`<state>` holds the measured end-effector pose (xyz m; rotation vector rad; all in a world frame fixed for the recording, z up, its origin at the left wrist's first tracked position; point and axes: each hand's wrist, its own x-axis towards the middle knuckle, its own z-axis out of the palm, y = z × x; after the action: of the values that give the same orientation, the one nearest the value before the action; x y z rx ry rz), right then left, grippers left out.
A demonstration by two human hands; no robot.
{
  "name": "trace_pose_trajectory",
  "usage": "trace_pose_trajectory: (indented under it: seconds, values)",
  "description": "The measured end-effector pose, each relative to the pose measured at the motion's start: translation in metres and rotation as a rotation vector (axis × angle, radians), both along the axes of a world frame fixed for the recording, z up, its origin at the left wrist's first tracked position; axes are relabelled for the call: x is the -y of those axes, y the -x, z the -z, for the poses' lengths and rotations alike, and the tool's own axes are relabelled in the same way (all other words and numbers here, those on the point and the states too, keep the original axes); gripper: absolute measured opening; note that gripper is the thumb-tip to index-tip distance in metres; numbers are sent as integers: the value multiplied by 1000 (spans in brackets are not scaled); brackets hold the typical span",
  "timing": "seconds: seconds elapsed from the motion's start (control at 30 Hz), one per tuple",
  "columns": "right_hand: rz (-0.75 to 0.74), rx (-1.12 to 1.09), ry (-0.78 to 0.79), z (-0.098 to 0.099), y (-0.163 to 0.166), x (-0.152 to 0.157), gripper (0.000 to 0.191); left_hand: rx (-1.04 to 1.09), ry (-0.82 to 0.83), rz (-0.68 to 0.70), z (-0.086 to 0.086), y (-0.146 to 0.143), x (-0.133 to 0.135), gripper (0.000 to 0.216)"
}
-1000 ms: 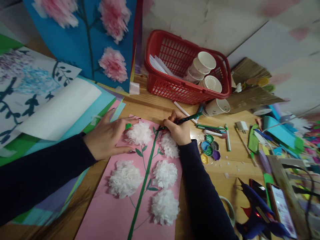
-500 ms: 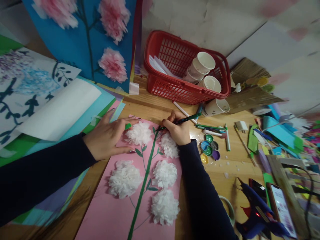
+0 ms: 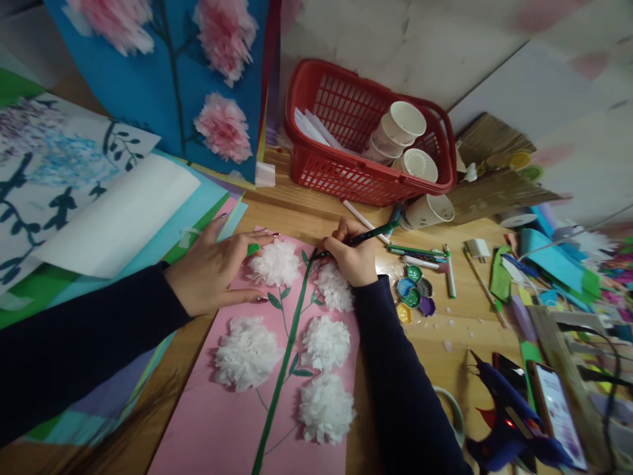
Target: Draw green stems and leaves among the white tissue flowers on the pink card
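A pink sheet point(image 3: 208, 422) lies in front of me, with a painted green stem point(image 3: 281, 373), small green leaves and several white ruffled paper flowers point(image 3: 248, 354). My right hand point(image 3: 353, 254) grips a dark green marker pen point(image 3: 373, 233), its tip down at the stem's upper end. Under that hand, the upper right flower point(image 3: 335, 287) is partly covered. My left hand point(image 3: 217, 270) rests with fingers spread over the sheet's upper left edge, thumb and fingers around the upper left flower point(image 3: 277, 262). A bright green patch shows on one finger.
Behind the sheet stands a red basket point(image 3: 341, 173) with paper cups. Right of my right hand are paint pots point(image 3: 413, 290) and several pens point(image 3: 418, 253). A blue glue gun point(image 3: 514, 415) with a red light and a phone point(image 3: 556, 409) lie lower right. Coloured papers point(image 3: 168, 198) fill the left.
The marker pen's tip has shifted slightly right at the top of the stem, where a small dark mark now shows. My left hand and the sheet stay in place.
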<state>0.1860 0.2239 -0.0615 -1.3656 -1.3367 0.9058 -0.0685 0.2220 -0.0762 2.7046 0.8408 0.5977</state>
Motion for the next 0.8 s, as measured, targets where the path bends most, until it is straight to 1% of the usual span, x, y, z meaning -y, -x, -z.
trace_pose_trajectory:
  seconds: [0.1,0.37,0.43,0.57,0.73,0.8]
  values:
    - [19,-16,4,1,1,-1,28,-50,27,-15,-1,1,1,60]
    - [14,46,-18,-1,0,-1,25,25,-11,-14,0,-1,0,63]
    - [20,45,-26,-2,1,-1,26,10,-5,-12,0,-1,0,63]
    - [33,8,14,-3,1,0,26,4,-2,-11,0,-1,0,61]
    - [-10,64,5,-4,0,1,27,23,-2,0,1,-1,0,62]
    - [-1,66,7,-4,0,1,27,36,-5,0,1,-1,0,64]
